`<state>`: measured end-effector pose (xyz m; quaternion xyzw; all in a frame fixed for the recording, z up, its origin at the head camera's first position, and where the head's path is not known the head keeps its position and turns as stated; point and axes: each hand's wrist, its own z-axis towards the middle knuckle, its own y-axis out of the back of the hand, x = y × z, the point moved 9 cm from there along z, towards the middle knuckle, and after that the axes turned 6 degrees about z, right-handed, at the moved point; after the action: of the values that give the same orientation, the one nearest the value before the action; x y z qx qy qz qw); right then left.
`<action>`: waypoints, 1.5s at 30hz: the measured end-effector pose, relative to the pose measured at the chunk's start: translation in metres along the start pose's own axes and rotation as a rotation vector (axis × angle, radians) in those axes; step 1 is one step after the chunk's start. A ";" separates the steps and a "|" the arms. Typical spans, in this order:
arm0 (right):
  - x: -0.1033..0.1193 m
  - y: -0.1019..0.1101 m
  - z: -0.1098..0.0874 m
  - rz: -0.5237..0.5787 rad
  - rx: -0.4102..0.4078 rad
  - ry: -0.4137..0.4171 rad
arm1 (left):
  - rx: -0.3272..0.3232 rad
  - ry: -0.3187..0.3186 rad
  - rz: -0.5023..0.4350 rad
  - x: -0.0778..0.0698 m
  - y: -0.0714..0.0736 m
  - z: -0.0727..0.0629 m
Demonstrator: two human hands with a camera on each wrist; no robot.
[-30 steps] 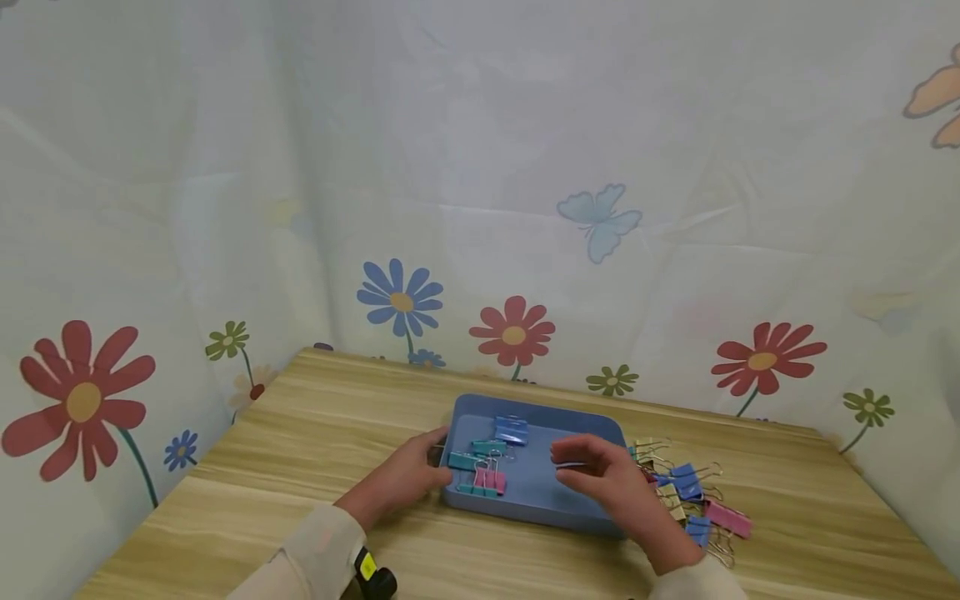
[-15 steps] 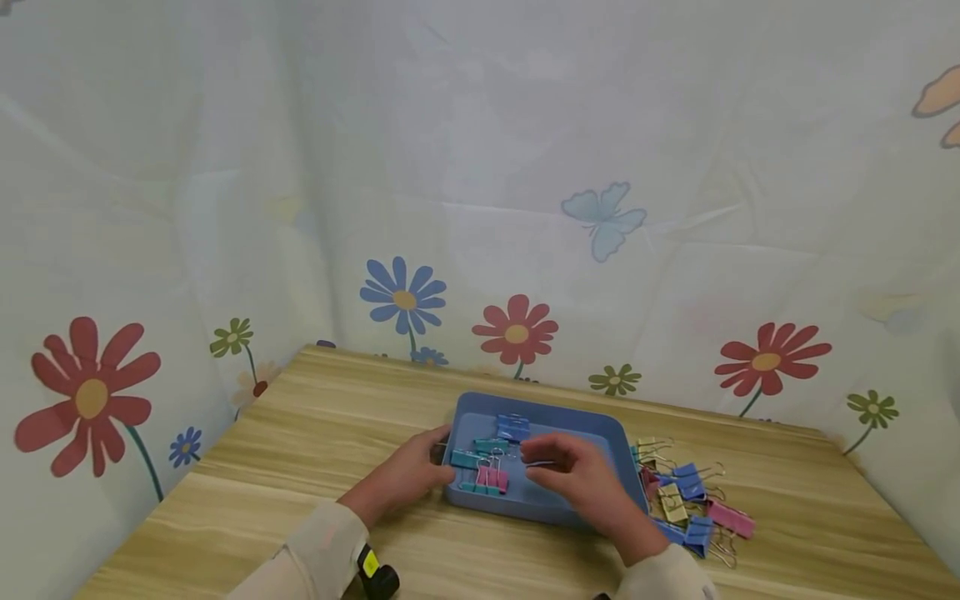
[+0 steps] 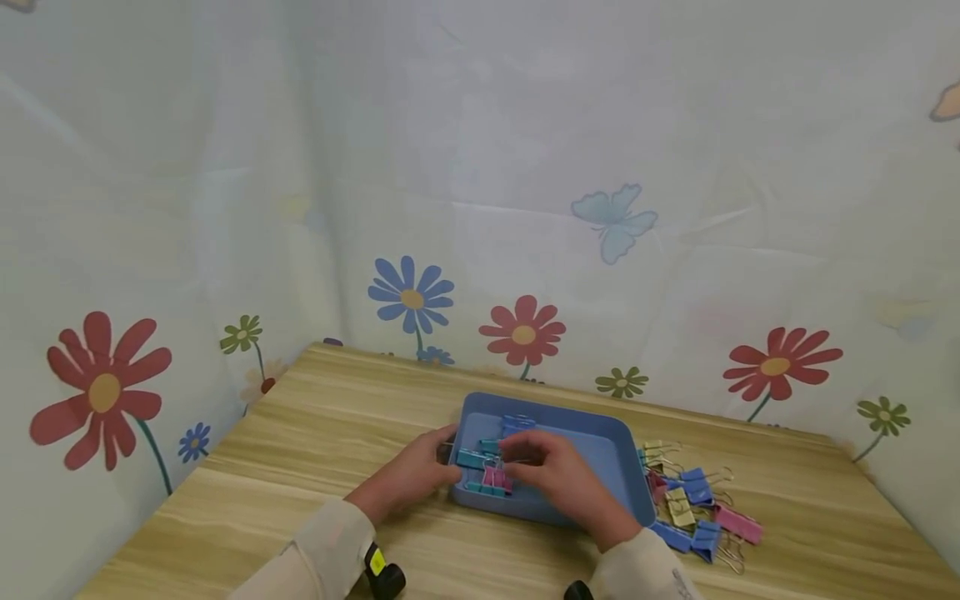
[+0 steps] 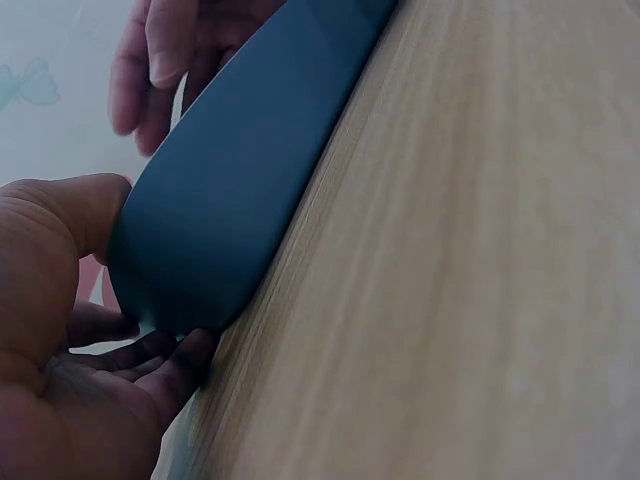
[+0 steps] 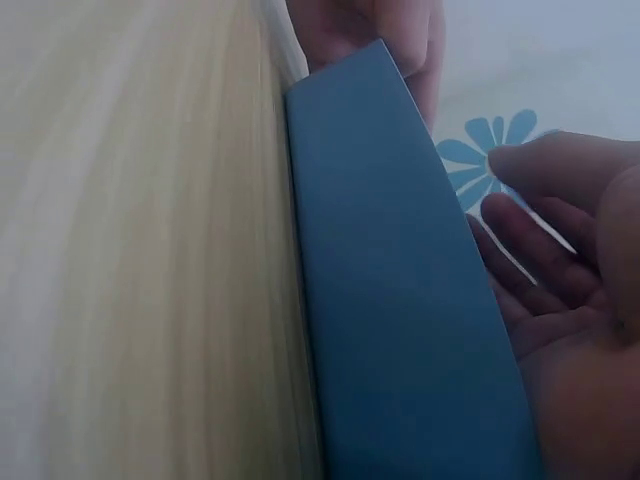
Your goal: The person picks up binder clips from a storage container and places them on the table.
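A blue tray lies on the wooden table. My left hand grips its left end, with the thumb by the rim and fingertips low on the outer wall in the left wrist view. Inside the tray's left part sit a blue binder clip, a pink binder clip and several teal binder clips. Over these hovers my right hand, thumb and fingers apart, fingertips close to the pink and teal clips. Nothing shows between its fingers in the right wrist view; whether it touches a clip is hidden.
Right of the tray, a loose pile holds several more binder clips, among them a yellow clip, a pink clip and a blue clip. A flower-printed curtain hangs behind the table.
My right hand has moved left across the tray, from its middle to above the clips at the left. The left hand keeps its place on the tray's end. The head view has shifted slightly.
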<state>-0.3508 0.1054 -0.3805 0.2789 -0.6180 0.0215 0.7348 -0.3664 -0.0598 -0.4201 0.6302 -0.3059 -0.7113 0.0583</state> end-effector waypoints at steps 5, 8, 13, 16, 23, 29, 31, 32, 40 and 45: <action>0.002 -0.010 0.007 -0.055 0.033 0.009 | 0.007 -0.012 0.004 -0.002 -0.001 0.000; 0.002 -0.014 0.010 -0.048 0.047 -0.001 | 0.013 -0.015 0.003 -0.003 -0.002 0.000; 0.002 -0.015 0.012 -0.051 0.036 -0.034 | 0.020 -0.014 0.002 -0.002 -0.004 0.003; 0.002 -0.016 0.012 -0.049 0.027 -0.045 | 0.022 -0.013 0.006 0.000 -0.004 0.004; 0.002 -0.018 0.013 -0.036 0.041 -0.058 | 0.024 -0.018 0.013 -0.002 -0.004 0.003; 0.004 -0.015 0.013 -0.019 0.047 -0.048 | 0.024 -0.015 0.021 -0.005 -0.003 0.002; 0.005 -0.013 0.013 -0.004 0.038 -0.048 | 0.021 -0.009 0.029 -0.004 -0.003 0.002; 0.006 -0.012 0.013 0.003 0.029 -0.047 | 0.020 -0.011 0.030 -0.004 -0.003 0.002; 0.019 0.002 0.013 0.007 -0.056 -0.026 | 0.011 0.013 0.030 0.000 -0.002 0.003; 0.029 0.008 0.011 0.065 -0.074 -0.021 | 0.000 0.013 0.030 0.001 -0.001 0.002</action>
<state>-0.3565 0.0983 -0.3500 0.2316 -0.6347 0.0194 0.7370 -0.3681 -0.0592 -0.4214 0.6301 -0.3149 -0.7063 0.0708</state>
